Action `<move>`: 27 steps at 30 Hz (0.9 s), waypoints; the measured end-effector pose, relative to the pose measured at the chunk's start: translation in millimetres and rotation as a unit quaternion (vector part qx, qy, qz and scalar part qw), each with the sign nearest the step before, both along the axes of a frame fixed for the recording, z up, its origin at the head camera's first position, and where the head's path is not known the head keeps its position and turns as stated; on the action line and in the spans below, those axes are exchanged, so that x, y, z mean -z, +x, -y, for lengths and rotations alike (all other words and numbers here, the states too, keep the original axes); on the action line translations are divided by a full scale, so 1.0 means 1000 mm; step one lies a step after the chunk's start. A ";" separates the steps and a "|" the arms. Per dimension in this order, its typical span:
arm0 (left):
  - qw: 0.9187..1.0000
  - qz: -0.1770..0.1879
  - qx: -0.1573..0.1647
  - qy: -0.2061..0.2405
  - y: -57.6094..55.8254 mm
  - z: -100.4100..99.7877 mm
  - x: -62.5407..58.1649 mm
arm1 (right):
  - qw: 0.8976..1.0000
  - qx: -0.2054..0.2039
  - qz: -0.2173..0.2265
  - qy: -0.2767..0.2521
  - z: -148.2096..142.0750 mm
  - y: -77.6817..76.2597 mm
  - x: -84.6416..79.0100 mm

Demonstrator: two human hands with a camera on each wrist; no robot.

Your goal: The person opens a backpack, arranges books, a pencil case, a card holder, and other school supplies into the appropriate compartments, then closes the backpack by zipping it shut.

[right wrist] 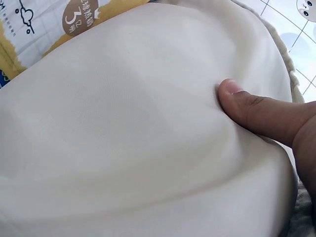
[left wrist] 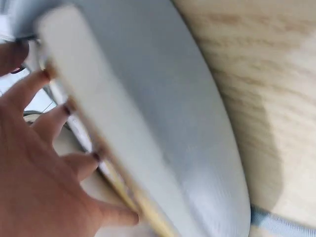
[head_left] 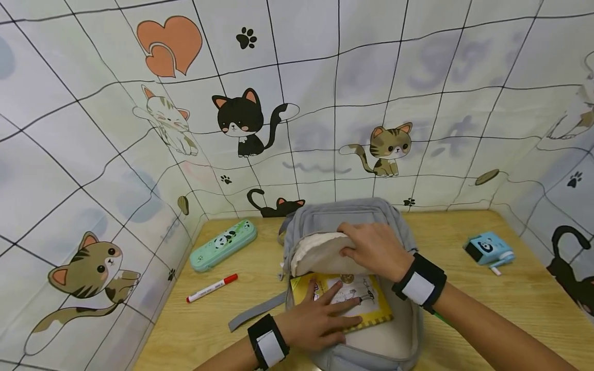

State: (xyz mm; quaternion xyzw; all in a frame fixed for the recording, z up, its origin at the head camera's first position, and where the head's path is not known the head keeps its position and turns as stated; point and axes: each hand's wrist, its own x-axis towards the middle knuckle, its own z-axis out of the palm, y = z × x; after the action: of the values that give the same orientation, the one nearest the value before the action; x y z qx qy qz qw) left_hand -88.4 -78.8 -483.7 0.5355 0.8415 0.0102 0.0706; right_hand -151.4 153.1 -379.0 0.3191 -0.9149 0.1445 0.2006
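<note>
A grey backpack [head_left: 343, 211] lies on its back on the table, its main compartment unzipped. My right hand [head_left: 378, 250] pinches the edge of the lifted front flap [head_left: 320, 252], whose cream lining faces me; in the right wrist view the thumb [right wrist: 247, 106] presses into that lining [right wrist: 138, 113]. Inside the bag lies a yellow and white packet [head_left: 371, 304] with line drawings and printed lettering. My left hand [head_left: 320, 319] rests on it with fingers spread straight. The left wrist view shows those fingers beside the bag's pale inner wall [left wrist: 108, 113].
Left of the bag lie a green panda pencil case [head_left: 224, 246], a red-capped white marker [head_left: 212, 288] and the bag's grey strap [head_left: 257, 310]. On the right stands a small blue panda box with a crank [head_left: 489, 248]. Cat-printed tiled sheeting [head_left: 311, 129] surrounds the wooden table [head_left: 445, 232].
</note>
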 end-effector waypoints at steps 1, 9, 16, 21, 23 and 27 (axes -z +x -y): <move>1.000 -0.013 -0.003 -0.001 0.000 -0.003 0.002 | 1.000 0.000 -0.001 -0.001 0.000 0.000 0.000; 0.982 -0.176 -0.070 0.006 0.003 -0.040 0.010 | 1.000 -0.001 -0.007 -0.011 -0.001 0.001 -0.003; 0.956 -0.245 -0.158 0.023 0.001 -0.070 0.017 | 1.000 -0.010 -0.022 -0.016 -0.002 0.004 -0.002; 0.987 -0.076 -0.132 -0.049 -0.019 -0.056 0.000 | 0.999 -0.014 -0.026 -0.015 -0.003 0.003 -0.002; 0.992 0.001 -0.107 -0.068 -0.031 -0.042 -0.005 | 0.999 -0.015 -0.027 -0.015 -0.004 0.003 -0.002; 0.994 0.069 -0.054 -0.063 -0.043 -0.013 -0.013 | 0.999 -0.013 -0.027 -0.013 -0.003 0.003 -0.001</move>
State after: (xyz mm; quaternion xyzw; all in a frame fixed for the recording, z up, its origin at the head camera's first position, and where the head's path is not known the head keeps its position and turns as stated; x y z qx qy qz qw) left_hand -131.4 -65.4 -471.1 0.4815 0.8614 -0.0024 0.1614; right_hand -148.7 156.5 -377.8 0.3320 -0.9030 0.1501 0.2278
